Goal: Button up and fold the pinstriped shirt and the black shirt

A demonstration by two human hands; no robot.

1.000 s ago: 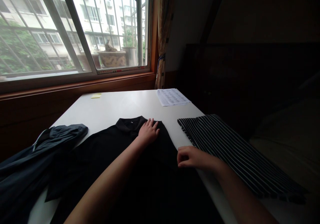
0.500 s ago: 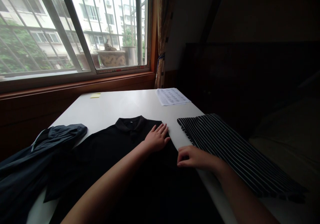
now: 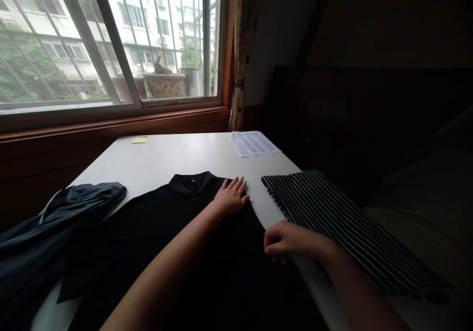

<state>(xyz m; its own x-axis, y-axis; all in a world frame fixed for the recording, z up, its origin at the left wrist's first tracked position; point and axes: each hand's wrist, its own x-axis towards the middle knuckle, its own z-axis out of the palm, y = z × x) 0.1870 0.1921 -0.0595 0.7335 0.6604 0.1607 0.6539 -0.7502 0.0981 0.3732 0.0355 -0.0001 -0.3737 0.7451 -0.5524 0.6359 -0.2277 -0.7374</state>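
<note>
A black polo shirt (image 3: 148, 222) lies spread on the white table (image 3: 192, 148), its collar toward the window. My left hand (image 3: 232, 195) rests flat near the shirt's right shoulder, fingers spread. At the shirt's right edge, my right hand (image 3: 279, 240) is closed, with fingers curled and thumb pressed in, and appears to pinch the black cloth there. The dark fabric makes the exact grip hard to see. My left forearm crosses over the shirt and hides part of its front.
A folded black-and-white striped cloth (image 3: 328, 213) lies along the table's right side. Dark blue-grey clothing (image 3: 84, 198) is bunched at the left. Printed papers (image 3: 254, 144) and a yellow sticky note (image 3: 139, 140) lie at the far edge, below the window (image 3: 170, 35).
My right hand has dropped slightly and its fingers have closed at the shirt's edge. My left hand stays on the shoulder, shifted only a little.
</note>
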